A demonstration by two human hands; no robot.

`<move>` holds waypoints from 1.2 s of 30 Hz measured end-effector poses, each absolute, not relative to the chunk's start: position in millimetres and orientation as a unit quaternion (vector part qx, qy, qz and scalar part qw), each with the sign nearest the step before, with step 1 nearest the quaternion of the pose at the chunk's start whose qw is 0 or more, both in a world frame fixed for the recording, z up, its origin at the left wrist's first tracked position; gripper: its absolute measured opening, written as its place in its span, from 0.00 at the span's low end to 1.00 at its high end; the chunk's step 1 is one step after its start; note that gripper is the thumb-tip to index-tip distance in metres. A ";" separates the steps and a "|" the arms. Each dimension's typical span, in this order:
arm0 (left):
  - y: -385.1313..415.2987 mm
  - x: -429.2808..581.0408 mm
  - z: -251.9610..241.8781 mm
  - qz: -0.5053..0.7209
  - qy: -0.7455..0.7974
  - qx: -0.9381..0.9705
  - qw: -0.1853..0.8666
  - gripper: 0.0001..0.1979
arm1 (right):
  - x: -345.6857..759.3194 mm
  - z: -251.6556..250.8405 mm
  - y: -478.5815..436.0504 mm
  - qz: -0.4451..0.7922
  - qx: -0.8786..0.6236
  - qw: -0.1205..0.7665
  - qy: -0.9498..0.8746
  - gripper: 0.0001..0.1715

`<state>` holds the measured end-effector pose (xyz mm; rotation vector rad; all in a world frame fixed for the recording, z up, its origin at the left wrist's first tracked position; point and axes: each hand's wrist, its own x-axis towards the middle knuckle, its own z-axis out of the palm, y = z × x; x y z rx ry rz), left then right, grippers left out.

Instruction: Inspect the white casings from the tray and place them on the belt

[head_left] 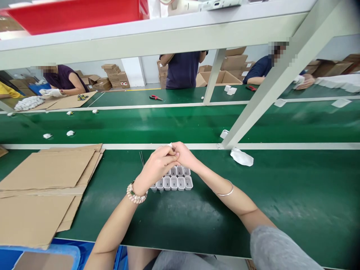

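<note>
My left hand (159, 163) and my right hand (184, 155) meet above the green table, fingers closed and pressed together. A small bit of something white (170, 145) shows at the top between them; the fingers hide the rest, so its kind is unclear. Below the hands, rows of small white rectangular cups (174, 183) stand side by side, each with a dark mark inside. My hands cover part of the back rows. Thin wire-like strands (141, 158) stick up just left of my left hand.
Flattened cardboard sheets (42, 168) lie at left, above a blue bin (75, 255). A slanted post (261, 93) rises at right near a white crumpled piece (242, 157). Beyond runs a green conveyor belt (157, 123) with small white parts. Several co-workers are across it.
</note>
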<state>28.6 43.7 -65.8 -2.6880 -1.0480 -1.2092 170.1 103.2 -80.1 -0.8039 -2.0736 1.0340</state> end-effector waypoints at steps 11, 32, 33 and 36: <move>36.3 17.7 -49.4 -0.351 -0.337 -0.873 -0.041 0.07 | 169.3 -67.9 96.4 0.232 -0.429 0.247 -0.837 0.16; 33.0 17.8 -42.4 -0.389 -0.453 -0.753 -0.276 0.06 | 168.8 -66.8 84.7 -0.085 -0.411 0.331 -0.845 0.22; 33.9 17.5 -42.5 -0.386 -0.458 -0.745 -0.291 0.07 | 168.9 -66.9 84.9 -0.096 -0.394 0.337 -0.850 0.26; 36.0 17.4 -41.9 -0.376 -0.483 -0.719 -0.331 0.08 | 169.0 -68.0 86.8 -0.113 -0.349 0.333 -0.869 0.30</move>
